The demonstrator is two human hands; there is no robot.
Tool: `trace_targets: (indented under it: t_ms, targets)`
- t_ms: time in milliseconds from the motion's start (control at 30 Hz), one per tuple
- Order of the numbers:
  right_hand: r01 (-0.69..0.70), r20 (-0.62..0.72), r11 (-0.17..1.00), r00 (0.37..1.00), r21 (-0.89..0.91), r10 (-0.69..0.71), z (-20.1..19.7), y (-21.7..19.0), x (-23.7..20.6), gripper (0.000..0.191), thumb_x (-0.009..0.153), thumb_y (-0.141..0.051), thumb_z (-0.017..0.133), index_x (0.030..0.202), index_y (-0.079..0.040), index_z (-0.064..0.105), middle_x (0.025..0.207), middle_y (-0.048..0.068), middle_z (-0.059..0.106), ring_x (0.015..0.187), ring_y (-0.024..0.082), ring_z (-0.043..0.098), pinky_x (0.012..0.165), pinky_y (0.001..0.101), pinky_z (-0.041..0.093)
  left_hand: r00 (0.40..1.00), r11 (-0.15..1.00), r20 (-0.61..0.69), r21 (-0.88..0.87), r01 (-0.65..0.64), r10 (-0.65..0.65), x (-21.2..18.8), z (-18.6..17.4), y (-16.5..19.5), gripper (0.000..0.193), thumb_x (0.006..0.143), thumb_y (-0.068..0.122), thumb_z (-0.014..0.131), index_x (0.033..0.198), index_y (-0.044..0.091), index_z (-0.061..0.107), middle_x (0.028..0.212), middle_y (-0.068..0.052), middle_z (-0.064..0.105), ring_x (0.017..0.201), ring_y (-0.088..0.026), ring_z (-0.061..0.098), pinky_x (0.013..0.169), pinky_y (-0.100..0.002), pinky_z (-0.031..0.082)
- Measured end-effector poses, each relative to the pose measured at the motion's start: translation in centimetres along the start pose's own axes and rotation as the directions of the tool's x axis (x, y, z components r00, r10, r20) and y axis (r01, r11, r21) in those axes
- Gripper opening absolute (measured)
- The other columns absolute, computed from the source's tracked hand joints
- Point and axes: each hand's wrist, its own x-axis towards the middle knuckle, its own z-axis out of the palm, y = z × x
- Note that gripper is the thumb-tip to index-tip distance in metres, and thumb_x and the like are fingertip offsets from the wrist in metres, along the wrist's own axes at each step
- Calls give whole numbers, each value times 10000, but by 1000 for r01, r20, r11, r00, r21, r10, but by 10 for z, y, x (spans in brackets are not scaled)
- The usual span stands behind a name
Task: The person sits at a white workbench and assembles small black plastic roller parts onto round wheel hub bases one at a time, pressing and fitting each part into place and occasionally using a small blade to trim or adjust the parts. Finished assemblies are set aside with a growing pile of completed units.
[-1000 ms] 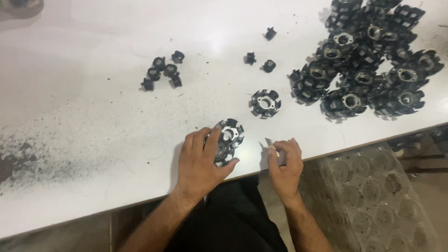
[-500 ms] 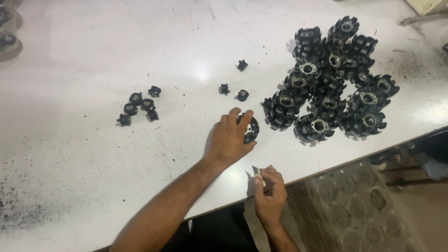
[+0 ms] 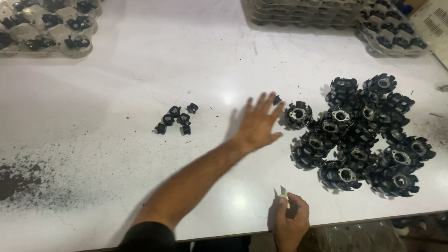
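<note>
My left hand (image 3: pixel 258 122) is stretched out over the white table (image 3: pixel 140 84), fingers spread, holding nothing. Its fingertips reach a small black piece (image 3: pixel 277 99), just left of a black finned wheel part (image 3: pixel 298 114). That wheel sits at the left edge of a heap of several similar black finned parts (image 3: pixel 368 135). My right hand (image 3: pixel 290 219) rests at the table's front edge, pinching a small blade (image 3: pixel 283 193) that points upward.
A cluster of small black pieces (image 3: pixel 176 120) lies left of my left hand. Trays holding black parts stand at the back left (image 3: pixel 44 30) and back right (image 3: pixel 392 28). Dark dust (image 3: pixel 18 179) covers the table's left front.
My left hand set the finned wheel down by the heap, let go, and now lies spread left of it. The right hand stayed at the front edge with the blade.
</note>
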Motion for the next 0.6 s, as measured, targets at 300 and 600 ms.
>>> trace_targets:
  t_ms: [300,600]
  targets:
    - [211,43,974,977,-85,-208,22,5,-19,224,932,-103,721,1123,-2,664,1130,152,684,1086,302,644,955,411,508,960,961,189,-145,234,-205,-133,-35,-173,697,910,601,583,1519,276,484,1624,-83,353,1520,-313,266,1253,-493,198]
    - [165,176,978,967,127,-186,25,-31,-60,210,960,-95,693,1133,13,643,1082,161,684,1056,256,653,1055,422,492,964,992,244,-45,120,-105,-260,26,-136,572,974,538,549,1479,273,508,1637,-94,278,1518,-311,218,1234,-520,156]
